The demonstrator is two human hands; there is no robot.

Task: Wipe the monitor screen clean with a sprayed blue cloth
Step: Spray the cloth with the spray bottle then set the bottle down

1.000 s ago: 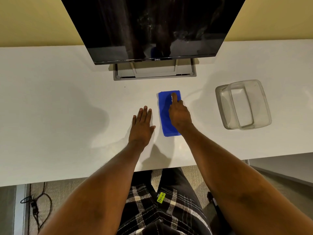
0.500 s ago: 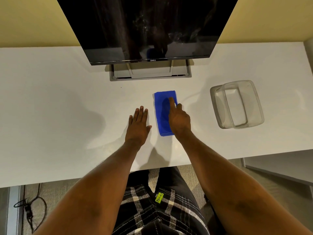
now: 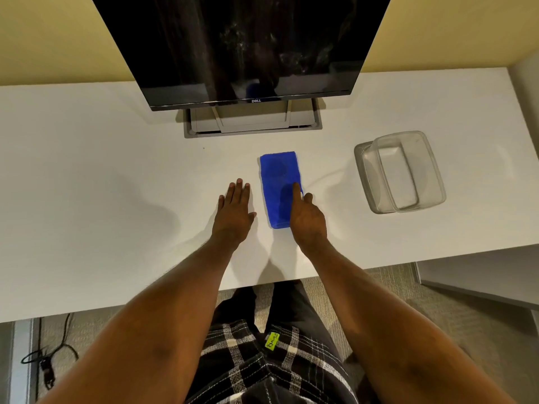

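Head view, single cam, looking fwd/down over white desk (image 3: 87,185).

Dell monitor (image 3: 242,48) at back centre of desk, screen dark, off; faint smears and streaks visible mid-screen, plus dim reflection. Grey stand base (image 3: 253,119) directly under it, flat on desk.

Blue cloth (image 3: 279,182) folded into narrow rectangle, lying flat on desk in front of stand base, well apart from it, long axis running away from the person. A darker patch shows on upper part of cloth.

R hand (image 3: 306,217) sits on near-right part of cloth: index finger (image 3: 296,193) extended and pressing on cloth surface, other fingers curled under at cloth's right edge. Whether those fingers pinch the edge: cannot tell. Cloth not lifted.

L hand (image 3: 234,211) flat on desk just left of cloth, palm down, fingers straight and together, thumb out toward cloth. Holds nothing; not touching cloth, narrow gap between.

Clear plastic container (image 3: 399,172) on desk to right, well apart from cloth; what looks like its lid or a second clear tub rests in it at an angle.

Below desk edge: plaid shorts (image 3: 262,365) w/ small yellow-green tag, carpet floor, black cable (image 3: 46,360) at lower left.
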